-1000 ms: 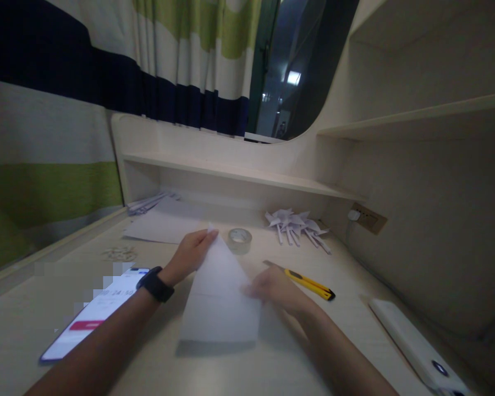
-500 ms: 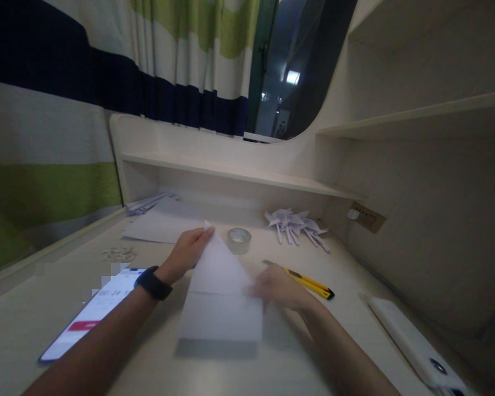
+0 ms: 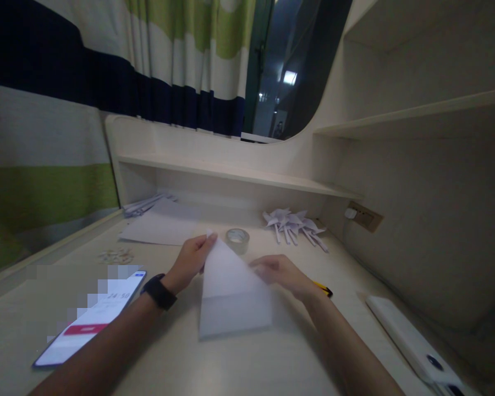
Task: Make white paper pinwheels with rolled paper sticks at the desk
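left hand pinches the paper by its tip mid-frame, likely for steadiness; right hand meets its slanted edge (grip too blurred to tell).

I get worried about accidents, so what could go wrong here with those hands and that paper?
The right hand could bump the yellow-and-black handle showing behind it; the rest is hidden, so I can't tell if it's sharp. The paper could crease, as the left hand pinches its top corner. And the left arm might nudge the phone it partly hides.
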A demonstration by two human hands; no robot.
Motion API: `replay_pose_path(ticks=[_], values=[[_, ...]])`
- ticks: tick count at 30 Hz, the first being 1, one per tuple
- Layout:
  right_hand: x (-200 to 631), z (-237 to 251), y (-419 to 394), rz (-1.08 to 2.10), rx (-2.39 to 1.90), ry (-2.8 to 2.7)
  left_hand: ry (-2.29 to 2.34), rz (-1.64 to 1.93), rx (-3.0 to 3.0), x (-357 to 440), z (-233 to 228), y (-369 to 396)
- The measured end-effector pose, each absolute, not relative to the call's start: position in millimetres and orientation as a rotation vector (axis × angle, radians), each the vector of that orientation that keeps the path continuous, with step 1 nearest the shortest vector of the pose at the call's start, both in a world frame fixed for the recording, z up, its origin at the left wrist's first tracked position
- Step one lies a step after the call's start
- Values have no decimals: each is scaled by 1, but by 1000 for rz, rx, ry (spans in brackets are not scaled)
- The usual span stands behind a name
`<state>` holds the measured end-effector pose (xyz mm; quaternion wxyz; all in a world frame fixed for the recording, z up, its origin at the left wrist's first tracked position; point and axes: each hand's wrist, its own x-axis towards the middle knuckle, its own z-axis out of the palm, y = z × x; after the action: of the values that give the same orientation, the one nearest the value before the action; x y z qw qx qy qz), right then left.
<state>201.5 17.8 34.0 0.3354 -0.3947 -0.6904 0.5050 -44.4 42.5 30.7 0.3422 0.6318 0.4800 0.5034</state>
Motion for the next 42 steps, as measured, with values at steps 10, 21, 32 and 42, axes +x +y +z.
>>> replay_pose_path(ticks=[10, 21, 32, 42], values=[[205, 29, 23, 1301, -1196, -1713, 896, 1155, 1478, -51, 29, 46], [204, 35, 15, 1245, -1213, -2207, 557, 285, 2071, -55, 24, 40], [203, 28, 18, 1236, -1181, -2290, 550, 310, 2020, -39, 3, 37], [227, 34, 27, 1310, -1107, -2286, 561, 223, 1945, -51, 26, 32]])
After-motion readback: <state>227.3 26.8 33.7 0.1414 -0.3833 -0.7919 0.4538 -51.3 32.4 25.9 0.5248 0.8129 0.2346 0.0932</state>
